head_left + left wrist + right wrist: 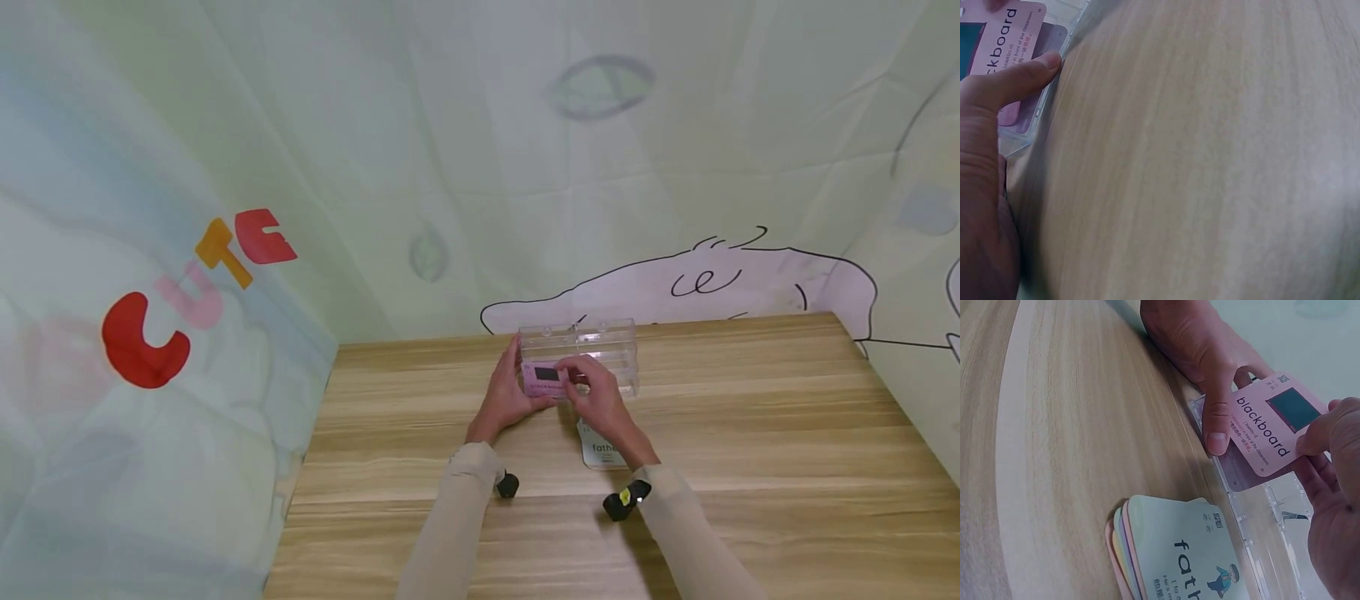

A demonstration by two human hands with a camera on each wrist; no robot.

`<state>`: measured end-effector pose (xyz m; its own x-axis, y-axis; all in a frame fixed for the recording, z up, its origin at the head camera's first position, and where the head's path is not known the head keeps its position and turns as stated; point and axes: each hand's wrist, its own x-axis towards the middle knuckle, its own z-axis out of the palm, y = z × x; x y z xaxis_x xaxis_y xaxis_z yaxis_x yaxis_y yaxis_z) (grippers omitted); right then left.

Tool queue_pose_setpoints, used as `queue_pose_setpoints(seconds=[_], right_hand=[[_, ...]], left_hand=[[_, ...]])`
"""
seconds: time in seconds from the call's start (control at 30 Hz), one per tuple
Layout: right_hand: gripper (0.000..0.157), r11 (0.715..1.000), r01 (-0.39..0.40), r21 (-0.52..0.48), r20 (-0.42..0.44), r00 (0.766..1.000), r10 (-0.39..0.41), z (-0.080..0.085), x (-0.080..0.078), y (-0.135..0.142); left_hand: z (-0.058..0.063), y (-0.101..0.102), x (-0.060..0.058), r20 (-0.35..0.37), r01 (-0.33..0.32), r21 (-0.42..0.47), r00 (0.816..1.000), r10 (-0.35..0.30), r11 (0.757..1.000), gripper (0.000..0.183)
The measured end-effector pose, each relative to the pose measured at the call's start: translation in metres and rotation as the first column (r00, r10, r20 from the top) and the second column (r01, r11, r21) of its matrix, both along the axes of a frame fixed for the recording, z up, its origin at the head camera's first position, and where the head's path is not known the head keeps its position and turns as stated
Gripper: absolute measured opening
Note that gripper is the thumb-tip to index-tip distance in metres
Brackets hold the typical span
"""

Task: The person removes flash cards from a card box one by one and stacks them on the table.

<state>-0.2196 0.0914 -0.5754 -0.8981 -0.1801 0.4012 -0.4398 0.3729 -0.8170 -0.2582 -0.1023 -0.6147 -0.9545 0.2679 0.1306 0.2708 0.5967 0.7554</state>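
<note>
A pink flash card reading "blackboard" (1263,440) with a dark green picture is pinched at its right edge between the thumb and fingers of my right hand (602,404). It slants over the left part of a clear plastic box (621,360) with compartments. Beneath it, a second purplish-pink card (1235,476) shows along the box's near side. My left hand (510,400) grips the left end of the box, its thumb lying over the near rim and the cards' lower edge. The other left fingers are mostly hidden behind the box and card.
On the wooden table (390,467), a stack of coloured cards topped by a pale green "father" card (1179,531) lies in front of the box, partly under my right forearm. A printed cloth (450,167) hangs right behind the table's back edge.
</note>
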Motion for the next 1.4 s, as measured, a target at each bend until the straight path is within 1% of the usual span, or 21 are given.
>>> queue_pose_setpoints(seconds=[0.13, 0.27, 0.37, 0.8, 0.9, 1.1, 1.3, 1.4], right_hand=[[0.032, 1.000, 0.006, 0.006, -0.001, 1.000, -0.006, 0.002, 0.001, 0.002], [0.034, 1.000, 0.003, 0.013, 0.000, 1.000, -0.003, 0.003, 0.000, 0.005], [0.036, 1.000, 0.005, 0.021, 0.013, 1.000, -0.005, 0.004, 0.000, 0.007], [0.038, 0.999, 0.022, 0.049, 0.061, 0.998, -0.025, 0.013, 0.002, 0.018], [0.040, 0.999, 0.014, 0.039, 0.069, 0.997, -0.017, 0.015, 0.002, 0.021], [0.042, 0.998, 0.002, 0.058, 0.062, 0.998, -0.006, 0.019, 0.004, 0.029], [0.044, 0.998, -0.001, 0.059, 0.106, 0.994, -0.005, 0.024, 0.006, 0.039], [0.044, 0.998, 0.005, 0.055, 0.143, 0.990, -0.013, 0.026, 0.008, 0.044]], left_hand=[[0.001, 0.001, 0.000, 0.003, 0.000, 0.014, 1.000, 0.000, 1.000, 0.131], [0.001, 0.002, 0.000, 0.020, -0.007, 0.007, 1.000, 0.007, 1.000, 0.132], [0.002, 0.002, 0.000, 0.027, -0.012, 0.000, 1.000, 0.012, 1.000, 0.133], [0.002, 0.001, 0.002, 0.047, -0.012, 0.028, 0.999, 0.011, 1.000, 0.134], [0.002, 0.002, 0.002, 0.045, -0.014, 0.030, 0.999, 0.013, 0.999, 0.133], [-0.001, 0.002, 0.001, 0.045, -0.014, 0.026, 0.999, 0.013, 1.000, 0.134], [-0.002, 0.002, 0.000, 0.042, -0.012, 0.022, 0.999, 0.011, 1.000, 0.134], [-0.001, 0.002, 0.000, 0.038, -0.011, 0.017, 0.999, 0.010, 1.000, 0.134]])
